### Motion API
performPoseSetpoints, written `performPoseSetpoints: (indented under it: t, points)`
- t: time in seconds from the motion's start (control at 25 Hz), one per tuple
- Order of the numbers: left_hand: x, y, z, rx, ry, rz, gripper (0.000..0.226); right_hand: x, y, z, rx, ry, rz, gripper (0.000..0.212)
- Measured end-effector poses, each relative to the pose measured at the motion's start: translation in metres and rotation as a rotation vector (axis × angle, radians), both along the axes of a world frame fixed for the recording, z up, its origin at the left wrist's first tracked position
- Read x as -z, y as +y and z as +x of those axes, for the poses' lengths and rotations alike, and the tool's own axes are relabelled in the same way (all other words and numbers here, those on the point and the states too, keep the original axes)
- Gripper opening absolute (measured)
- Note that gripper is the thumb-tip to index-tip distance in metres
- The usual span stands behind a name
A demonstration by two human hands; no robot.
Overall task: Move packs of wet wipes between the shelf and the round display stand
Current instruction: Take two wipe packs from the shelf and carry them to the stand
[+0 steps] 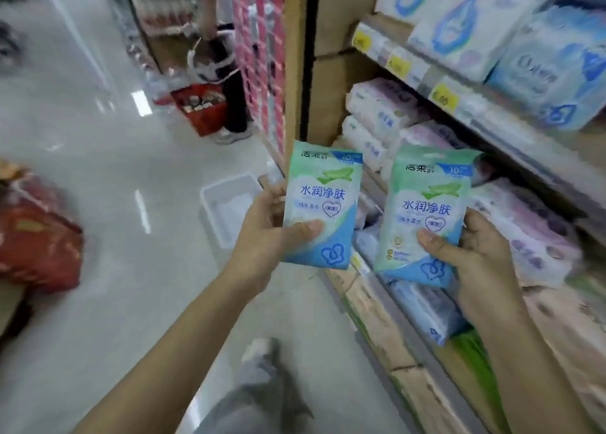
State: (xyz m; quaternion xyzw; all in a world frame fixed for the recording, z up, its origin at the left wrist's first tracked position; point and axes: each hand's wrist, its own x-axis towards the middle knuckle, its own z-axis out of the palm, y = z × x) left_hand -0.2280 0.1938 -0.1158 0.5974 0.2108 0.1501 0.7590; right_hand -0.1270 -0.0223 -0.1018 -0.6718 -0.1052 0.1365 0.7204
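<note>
While both packs sit upright in front of me, I grip one in each hand. Left wet wipes pack (323, 204), green-blue with blue print and a heart mark, is pinched at its lower left edge by my left hand (267, 233), thumb on the front face, fingers behind. Right wet wipes pack (426, 217), same design, tilts slightly right; my right hand (475, 259) clamps its lower right corner, thumb across the front, fingers hidden behind. Packs are side by side, apart, not touching, held in the air just off the shelf (459, 102) on my right.

Behind the right pack, the lower shelf level holds stacked pink-white tissue packs (383, 105), blurry. Upper level carries blue-white packs (554, 62) with droplet prints, yellow price tags (444, 97) along the shelf edge. More blue packs (423, 305) lie below my right hand. Cardboard boxes (377, 318) line the shelf base.

On the floor past my left hand sits a white plastic tray (229, 204). Farther down the aisle a red shopping basket (203, 108) rests beside another person's legs (234, 105). Red packaged goods (36, 233) at far left, blurred; cannot tell what they rest on. My grey trouser leg and shoe (262, 378) show at the bottom.
</note>
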Motion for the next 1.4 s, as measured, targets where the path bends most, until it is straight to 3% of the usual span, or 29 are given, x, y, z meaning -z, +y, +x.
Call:
performPoseSetpoints:
  t: [0.08, 0.2, 0.4, 0.56, 0.92, 1.08, 1.4]
  points:
    - [0.013, 0.019, -0.048, -0.156, 0.083, -0.029, 0.063, 0.012, 0.04, -0.012, -0.167, 0.046, -0.023, 0.034]
    - [0.028, 0.047, -0.122, -0.404, 0.151, -0.091, 0.066, 0.019, 0.117, -0.041, -0.445, 0.076, -0.06, 0.054]
    - [0.046, 0.1, -0.24, -0.828, 0.168, -0.22, 0.058, 0.029, 0.256, -0.112, -0.835, 0.073, -0.121, 0.033]
    - [0.055, 0.155, -0.317, -1.071, 0.147, -0.252, 0.06, 0.039, 0.362, -0.183, -1.063, 0.049, -0.184, 0.028]
    - [0.037, 0.343, -0.416, -1.185, 0.147, -0.217, 0.05, 0.054, 0.559, -0.285, -1.186, 0.149, -0.204, 0.031]
    - [0.045, 0.426, -0.424, -1.251, 0.151, -0.234, 0.06, 0.07, 0.641, -0.288, -1.202, 0.193, -0.245, 0.03]
    - [0.058, 0.6, -0.412, -1.401, 0.109, -0.285, 0.056, 0.072, 0.857, -0.288, -1.357, 0.193, -0.299, 0.032]
